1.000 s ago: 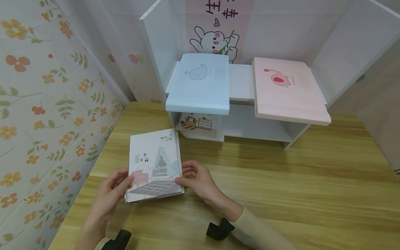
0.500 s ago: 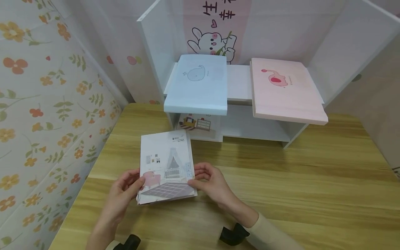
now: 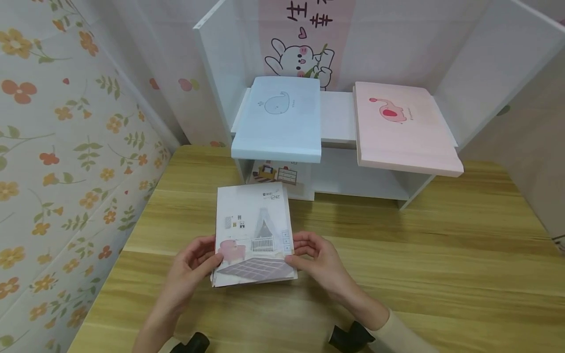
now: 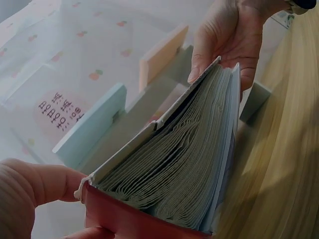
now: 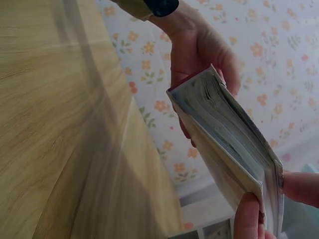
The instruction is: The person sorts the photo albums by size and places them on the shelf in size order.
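Note:
A photo album (image 3: 251,230) with a white cover showing a crib and a pink sofa is held up over the wooden table. My left hand (image 3: 194,264) grips its left edge, thumb on the cover. On the opposite edge, my right hand (image 3: 322,267) pinches it with the thumb on top and fingers beneath. The left wrist view shows the album's thick packed pages (image 4: 169,159) and a dark red spine (image 4: 129,214) by the left hand. From the right wrist, the pages (image 5: 229,124) appear fanned between the two covers.
Behind the album stands a white shelf (image 3: 337,117). A light blue whale album (image 3: 282,127) and a pink elephant album (image 3: 403,132) lie on its upper board, fronts overhanging. Another printed album (image 3: 282,179) lies on the lower level. A floral curtain (image 3: 79,196) hangs at the left.
Both hands have carried the album to the right along the table, with their grip on its two edges unchanged. The albums on the shelf stay where they were.

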